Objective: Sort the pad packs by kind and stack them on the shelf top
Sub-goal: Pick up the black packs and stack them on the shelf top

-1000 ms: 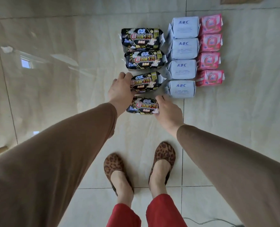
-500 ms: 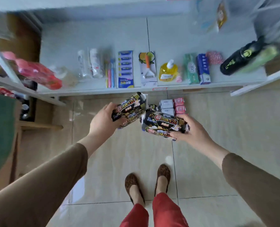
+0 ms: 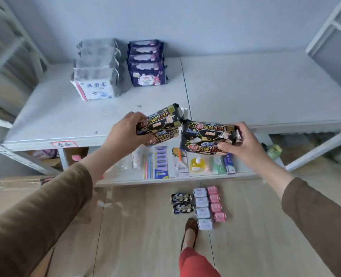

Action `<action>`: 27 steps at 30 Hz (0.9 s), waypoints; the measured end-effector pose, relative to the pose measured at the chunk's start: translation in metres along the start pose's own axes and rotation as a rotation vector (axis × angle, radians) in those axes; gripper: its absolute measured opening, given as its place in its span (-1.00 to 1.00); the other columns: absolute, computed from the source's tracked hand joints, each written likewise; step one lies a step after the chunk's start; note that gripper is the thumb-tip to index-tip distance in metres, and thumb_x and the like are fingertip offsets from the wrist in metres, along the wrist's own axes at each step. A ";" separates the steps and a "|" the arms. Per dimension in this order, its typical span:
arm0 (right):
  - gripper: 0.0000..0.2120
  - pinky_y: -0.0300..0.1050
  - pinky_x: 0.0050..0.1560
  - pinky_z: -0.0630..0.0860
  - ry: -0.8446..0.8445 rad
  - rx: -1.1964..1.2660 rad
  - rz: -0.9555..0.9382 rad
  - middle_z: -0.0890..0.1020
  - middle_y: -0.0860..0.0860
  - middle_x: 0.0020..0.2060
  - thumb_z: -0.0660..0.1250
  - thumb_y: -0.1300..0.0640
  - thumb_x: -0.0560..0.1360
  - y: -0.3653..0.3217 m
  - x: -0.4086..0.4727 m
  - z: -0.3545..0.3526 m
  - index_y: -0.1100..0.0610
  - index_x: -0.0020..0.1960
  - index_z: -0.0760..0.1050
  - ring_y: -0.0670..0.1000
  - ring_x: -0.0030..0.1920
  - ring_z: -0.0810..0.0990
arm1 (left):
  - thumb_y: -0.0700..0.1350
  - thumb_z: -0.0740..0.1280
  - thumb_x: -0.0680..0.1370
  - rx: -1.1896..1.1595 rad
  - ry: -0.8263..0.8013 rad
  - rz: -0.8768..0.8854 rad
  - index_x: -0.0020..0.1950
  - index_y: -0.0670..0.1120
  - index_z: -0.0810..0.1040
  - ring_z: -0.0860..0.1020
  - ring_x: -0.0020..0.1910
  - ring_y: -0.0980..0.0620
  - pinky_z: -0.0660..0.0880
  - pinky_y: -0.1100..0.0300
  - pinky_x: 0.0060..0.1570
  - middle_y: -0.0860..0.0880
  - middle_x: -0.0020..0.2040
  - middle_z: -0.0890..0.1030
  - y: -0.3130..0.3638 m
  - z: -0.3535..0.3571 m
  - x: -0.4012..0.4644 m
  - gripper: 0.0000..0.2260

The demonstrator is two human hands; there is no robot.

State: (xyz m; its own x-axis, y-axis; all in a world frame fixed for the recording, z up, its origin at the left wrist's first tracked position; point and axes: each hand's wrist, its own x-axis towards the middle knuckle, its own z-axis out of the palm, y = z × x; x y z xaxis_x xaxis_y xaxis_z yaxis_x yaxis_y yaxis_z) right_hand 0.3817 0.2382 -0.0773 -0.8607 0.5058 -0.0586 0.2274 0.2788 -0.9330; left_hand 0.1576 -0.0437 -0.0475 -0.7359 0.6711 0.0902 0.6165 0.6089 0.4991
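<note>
Left hand (image 3: 125, 134) grips two black packs (image 3: 158, 124), right hand (image 3: 243, 140) two more (image 3: 205, 136), over shelf top (image 3: 255, 92); probably new stack beside purple stack (image 3: 146, 62).

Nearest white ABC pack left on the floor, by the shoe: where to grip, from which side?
Come from above and pinch its two short crimped ends. The white ABC pack lies flat, with another white pack against its far side and the shoe near its left, so those ends look easiest to reach.

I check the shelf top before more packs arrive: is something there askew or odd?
Nothing stands out. The grey ABC packs and purple packs stand in two tidy rows on the shelf top.
</note>
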 end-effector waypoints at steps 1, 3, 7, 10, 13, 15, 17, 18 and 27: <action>-0.51 -0.06 0.02 0.57 0.010 0.042 -0.016 0.68 -0.11 -0.02 0.62 -0.03 0.27 -0.006 0.014 -0.007 -0.14 0.11 0.47 -0.05 -0.01 0.65 | 0.12 0.47 0.42 0.012 0.007 0.017 0.19 0.06 0.49 0.52 -0.08 0.03 0.45 0.10 -0.11 0.08 0.02 0.53 0.006 -0.005 0.018 -0.61; -0.56 -0.13 0.01 0.60 0.033 0.095 -0.049 0.69 -0.07 -0.03 0.60 0.16 0.35 -0.014 0.042 -0.022 -0.04 0.12 0.48 -0.03 -0.01 0.65 | 0.15 0.45 0.43 0.072 0.015 0.049 0.17 0.07 0.52 0.51 -0.06 0.02 0.47 0.07 -0.10 0.09 -0.01 0.56 0.018 -0.011 0.057 -0.63; -0.59 -0.11 0.06 0.60 0.057 0.136 -0.040 0.68 0.02 0.01 0.57 0.22 0.39 -0.022 0.103 -0.055 0.04 0.15 0.48 -0.01 0.01 0.65 | 0.13 0.46 0.44 0.152 0.020 0.096 0.11 0.00 0.57 0.45 0.01 -0.05 0.48 -0.03 -0.02 0.04 -0.04 0.60 0.038 -0.018 0.143 -0.67; -0.59 -0.05 0.05 0.55 0.051 0.114 -0.046 0.67 0.01 -0.01 0.56 0.24 0.40 -0.026 0.148 -0.069 0.09 0.15 0.46 -0.01 -0.03 0.62 | 0.08 0.48 0.44 0.132 0.018 0.086 0.07 -0.05 0.57 0.48 -0.04 -0.06 0.44 0.03 -0.08 -0.01 -0.06 0.55 0.050 -0.015 0.203 -0.70; -0.58 -0.16 -0.05 0.55 0.046 0.108 -0.050 0.67 -0.07 -0.05 0.57 0.20 0.38 -0.026 0.188 -0.075 0.09 0.14 0.45 -0.07 -0.09 0.61 | 0.09 0.47 0.45 0.129 0.004 0.071 0.11 -0.07 0.57 0.48 -0.03 -0.04 0.43 0.09 -0.09 -0.03 0.01 0.49 0.062 -0.007 0.256 -0.66; -0.57 -0.21 -0.09 0.55 0.044 0.110 -0.041 0.68 -0.09 -0.05 0.58 0.18 0.38 -0.024 0.212 -0.077 0.08 0.14 0.45 -0.09 -0.08 0.62 | 0.10 0.46 0.44 0.141 -0.012 0.071 0.11 -0.08 0.58 0.50 -0.04 -0.04 0.45 0.09 -0.09 -0.05 0.03 0.48 0.067 -0.002 0.290 -0.64; -0.55 -0.13 -0.02 0.54 0.054 0.100 -0.027 0.66 -0.02 0.00 0.58 0.18 0.39 -0.023 0.236 -0.076 0.08 0.17 0.44 -0.03 -0.04 0.60 | 0.11 0.46 0.44 0.169 -0.027 0.075 0.10 -0.10 0.58 0.50 -0.04 -0.05 0.45 0.08 -0.09 -0.06 0.02 0.48 0.069 0.002 0.322 -0.64; -0.54 -0.10 0.00 0.52 0.061 0.084 -0.027 0.65 0.00 0.01 0.57 0.18 0.39 -0.022 0.248 -0.074 0.09 0.18 0.43 -0.02 -0.05 0.57 | 0.11 0.45 0.44 0.184 -0.033 0.076 0.09 -0.11 0.59 0.50 -0.02 -0.06 0.47 0.07 -0.06 -0.07 0.03 0.49 0.068 0.003 0.338 -0.64; -0.58 -0.22 -0.10 0.54 0.080 -0.009 0.023 0.65 -0.09 -0.02 0.57 0.13 0.39 -0.014 0.344 -0.044 0.04 0.15 0.47 -0.15 -0.10 0.61 | 0.05 0.44 0.44 0.260 -0.023 0.121 0.08 -0.16 0.59 0.50 -0.06 -0.09 0.39 0.11 -0.15 -0.11 -0.01 0.49 0.021 0.019 0.472 -0.66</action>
State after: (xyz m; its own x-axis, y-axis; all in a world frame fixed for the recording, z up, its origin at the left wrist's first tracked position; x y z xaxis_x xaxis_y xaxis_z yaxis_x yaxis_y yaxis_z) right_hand 0.1022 0.4446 -0.0686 -0.8158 0.5760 -0.0511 0.2514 0.2736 -0.9284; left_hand -0.1715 0.2936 -0.0104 -0.6479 0.7530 0.1150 0.7528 0.6100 0.2474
